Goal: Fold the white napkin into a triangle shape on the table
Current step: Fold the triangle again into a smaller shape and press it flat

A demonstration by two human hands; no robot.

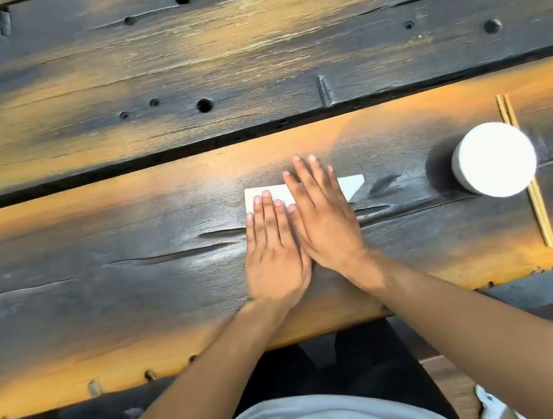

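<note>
Napkin (351, 185) flat on table (139, 287) near front edge, mostly hidden under both hands, left hand (272, 244) and right hand (324, 217) pressing it with straight fingers, white cup (493, 159) to right, chopsticks (528, 180) beside it.

Weathered dark-and-orange plank table (148, 68) with holes and cracks, glare-lit.

White napkin (271, 194), paper-thin, flat on dark wooden desk (136, 259) near its front edge. Partly folded: straight far edge, square left corner, right end (353, 185) cut off at a slant. Middle and near part hidden under two flat hands, so full outline cannot be told.
</note>
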